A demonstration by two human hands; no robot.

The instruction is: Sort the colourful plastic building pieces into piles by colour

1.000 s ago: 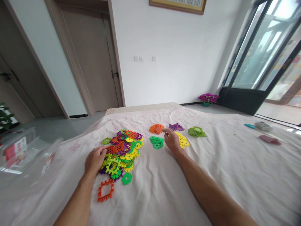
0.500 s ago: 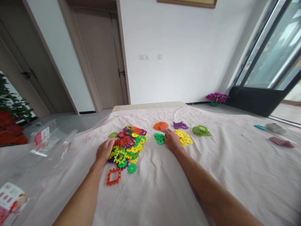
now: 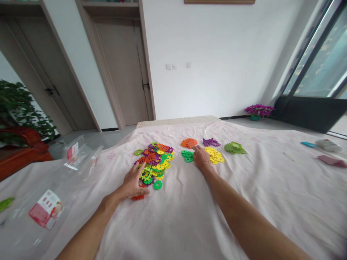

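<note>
My left hand [image 3: 133, 181] spreads its fingers and thumb over the near left side of a mixed heap of plastic interlocking pieces [image 3: 163, 164]. Partly under that hand lies an orange square piece [image 3: 137, 198]. A loose green disc [image 3: 157, 185] sits by the heap. My right hand [image 3: 201, 156] has its fingers bent down at the green pile [image 3: 187, 156], beside the yellow pile [image 3: 215, 155]; its fingertips are partly hidden, and I cannot make out whether a piece is in them. Behind are an orange pile [image 3: 189, 143], a purple pile [image 3: 211, 142] and a light green pile [image 3: 234, 147].
Clear plastic packaging [image 3: 25, 220] with labels lies along the left. A light green piece [image 3: 5, 204] shows at the left edge. On the right are a blue item [image 3: 308, 144], a white packet [image 3: 328, 145] and a pink cloth [image 3: 333, 161] on the pale tablecloth [image 3: 265, 187].
My left hand has moved nearer along the heap and opened, now partly covering the orange square piece. My right hand stays by the green and yellow piles. The view has shifted slightly left.
</note>
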